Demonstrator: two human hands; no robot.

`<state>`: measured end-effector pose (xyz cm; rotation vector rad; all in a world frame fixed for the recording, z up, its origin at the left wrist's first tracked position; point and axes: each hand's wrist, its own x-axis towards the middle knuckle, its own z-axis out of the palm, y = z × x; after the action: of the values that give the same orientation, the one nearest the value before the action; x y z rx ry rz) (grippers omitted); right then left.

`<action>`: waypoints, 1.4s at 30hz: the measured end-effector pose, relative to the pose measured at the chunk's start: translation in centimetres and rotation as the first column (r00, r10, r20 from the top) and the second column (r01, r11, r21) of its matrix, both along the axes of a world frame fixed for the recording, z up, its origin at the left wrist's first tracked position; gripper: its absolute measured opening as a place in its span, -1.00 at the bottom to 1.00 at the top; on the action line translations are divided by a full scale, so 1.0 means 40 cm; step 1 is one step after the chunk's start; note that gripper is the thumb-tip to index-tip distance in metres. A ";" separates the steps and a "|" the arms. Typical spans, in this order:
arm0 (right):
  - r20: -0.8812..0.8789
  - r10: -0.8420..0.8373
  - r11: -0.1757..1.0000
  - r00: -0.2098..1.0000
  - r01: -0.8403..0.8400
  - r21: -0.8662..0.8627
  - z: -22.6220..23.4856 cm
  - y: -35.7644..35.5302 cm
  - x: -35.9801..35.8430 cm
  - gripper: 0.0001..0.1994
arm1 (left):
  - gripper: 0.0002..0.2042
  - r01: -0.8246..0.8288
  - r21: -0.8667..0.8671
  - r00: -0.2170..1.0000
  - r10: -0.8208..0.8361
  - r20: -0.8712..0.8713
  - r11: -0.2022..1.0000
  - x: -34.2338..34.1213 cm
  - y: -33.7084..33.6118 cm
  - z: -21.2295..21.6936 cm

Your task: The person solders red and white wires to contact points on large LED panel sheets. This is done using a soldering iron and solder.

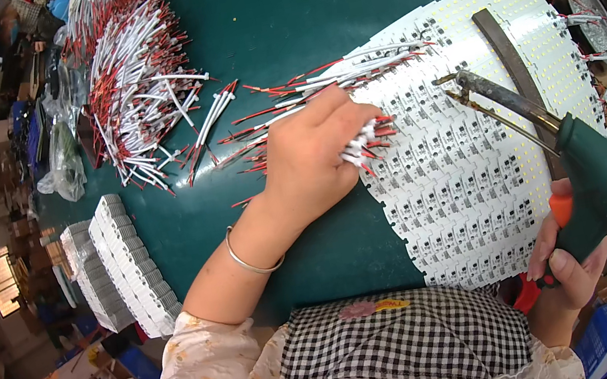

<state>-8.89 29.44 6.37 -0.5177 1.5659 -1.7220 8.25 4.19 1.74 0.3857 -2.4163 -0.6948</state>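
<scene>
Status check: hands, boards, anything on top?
Left hand gripping white-and-red wires. Right hand holding green soldering gun, tip over white boards. Dark bar lying across boards.

No readable text is found; markings on the white circuit boards (451, 172) and yellow apron patch (392, 304) are illegible.

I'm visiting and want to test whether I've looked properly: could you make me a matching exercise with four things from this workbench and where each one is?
Things:
1. Green-handled tool
2. Dark bar
3. Wire bunch
4. White stacks

Places:
A. In the left hand's grip
B. Left of the left forearm
C. In the right hand's grip
D. Lying across the spread-out white boards

Right pairs: 1-C, 2-D, 3-A, 4-B.
</scene>
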 end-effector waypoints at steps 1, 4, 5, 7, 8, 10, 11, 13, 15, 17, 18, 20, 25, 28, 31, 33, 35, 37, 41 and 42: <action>0.000 0.001 1.000 1.000 -0.001 0.011 0.000 0.001 0.001 -0.27 | -0.68 -0.039 -0.062 0.992 0.046 0.119 0.997 0.001 0.008 -0.001; -0.005 -0.017 0.999 1.000 0.017 0.036 0.000 0.003 0.003 -0.26 | -0.62 -0.063 -0.074 0.994 0.069 0.084 0.995 -0.002 0.015 -0.021; -0.008 -0.031 0.998 1.000 0.031 0.049 0.001 0.004 0.005 -0.26 | -0.62 -0.061 -0.073 0.994 0.067 0.083 0.995 -0.003 0.014 -0.028; -0.009 -0.041 0.997 0.999 0.042 0.057 -0.001 0.005 0.009 -0.25 | -0.63 -0.008 -0.100 1.000 0.010 0.020 0.995 -0.005 0.011 -0.039; -0.010 -0.049 0.997 0.999 0.050 0.065 -0.001 0.005 0.010 -0.25 | -0.63 -0.007 -0.100 1.000 0.009 0.019 0.995 -0.007 0.010 -0.042; -0.015 -0.053 0.995 0.999 0.054 0.083 0.000 0.003 0.013 -0.26 | -0.65 0.004 -0.137 1.000 -0.003 0.011 0.991 -0.011 0.009 -0.049; -0.019 -0.055 0.993 0.998 0.056 0.102 0.000 0.002 0.015 -0.26 | -0.65 0.006 -0.135 1.000 -0.005 0.011 0.991 -0.014 0.010 -0.049; -0.004 -0.057 0.992 0.998 0.057 0.116 0.000 0.000 0.020 -0.26 | -0.69 0.006 -0.154 1.000 -0.007 -0.007 0.988 -0.016 0.015 -0.046; 0.013 -0.055 0.990 0.998 0.053 0.127 0.000 -0.006 0.026 -0.27 | -0.69 0.001 -0.149 1.000 0.000 0.005 0.989 -0.016 0.018 -0.047; -0.006 -0.085 0.988 0.996 0.085 0.126 0.002 -0.013 0.033 -0.27 | -0.69 -0.004 -0.141 1.000 0.007 0.017 0.990 -0.015 0.022 -0.048; -0.006 -0.083 0.988 0.997 0.083 0.128 0.003 -0.011 0.033 -0.27 | -0.69 -0.011 -0.139 1.000 0.012 0.010 0.990 -0.015 0.023 -0.046; 0.013 -0.042 0.987 0.999 0.039 0.156 0.003 -0.008 0.030 -0.26 | -0.69 -0.022 -0.141 1.000 0.022 0.004 0.990 -0.014 0.021 -0.041; 0.016 -0.052 0.987 0.999 0.049 0.156 -0.004 -0.010 0.030 -0.27 | -0.70 0.040 -0.114 0.999 -0.037 0.024 0.993 -0.012 0.005 -0.046; 0.024 -0.049 0.988 0.999 0.045 0.145 0.001 -0.020 0.032 -0.28 | -0.65 0.065 -0.132 0.997 -0.057 0.059 0.989 -0.012 -0.005 -0.048; 0.027 -0.041 0.991 0.999 0.037 0.129 0.000 -0.021 0.033 -0.31 | -0.63 0.043 -0.134 0.995 -0.030 0.100 0.990 -0.010 0.003 -0.045; 0.032 -0.031 0.991 0.999 0.027 0.130 -0.003 -0.017 0.032 -0.32 | -0.63 0.033 -0.146 0.993 -0.016 0.115 0.989 -0.008 0.005 -0.042; 0.078 0.029 0.987 0.997 -0.041 0.158 -0.006 -0.014 0.029 -0.35 | -0.62 0.024 -0.158 0.992 -0.003 0.130 0.987 -0.007 0.005 -0.044; 0.100 0.036 0.984 0.994 -0.053 0.171 0.001 -0.021 0.032 -0.37 | -0.65 0.045 -0.162 0.993 -0.026 0.113 0.986 -0.006 0.000 -0.049; 0.115 0.047 0.977 0.992 -0.069 0.200 0.002 -0.031 0.040 -0.42 | -0.67 0.069 -0.131 0.996 -0.060 0.068 0.989 -0.006 -0.007 -0.059; 0.116 0.048 0.977 0.992 -0.071 0.200 0.002 -0.034 0.041 -0.42 | -0.68 0.073 -0.135 0.995 -0.063 0.072 0.988 -0.006 -0.009 -0.060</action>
<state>-7.23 28.07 6.43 -0.3562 1.6091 -1.4985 8.02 3.85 -0.65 0.2754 -2.5342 -0.5482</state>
